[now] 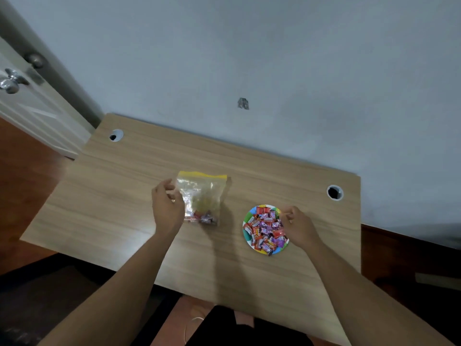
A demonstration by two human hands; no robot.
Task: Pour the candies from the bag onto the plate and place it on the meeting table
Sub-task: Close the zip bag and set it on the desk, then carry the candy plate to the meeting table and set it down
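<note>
A clear zip bag (202,196) with a yellow top strip stands tilted on the wooden table (124,196), with a few wrapped candies left in its bottom. My left hand (167,208) grips the bag's left edge with curled fingers. To the right, a colourful paper plate (249,216) is heaped with red and purple wrapped candies (265,231). My right hand (298,227) lies over the plate's right rim, fingertips pinched at its upper right edge.
The table stands against a pale wall (249,58). It has a cable hole at the back left (116,135) and another at the back right (334,192). A white door with a metal knob (11,82) is at the far left.
</note>
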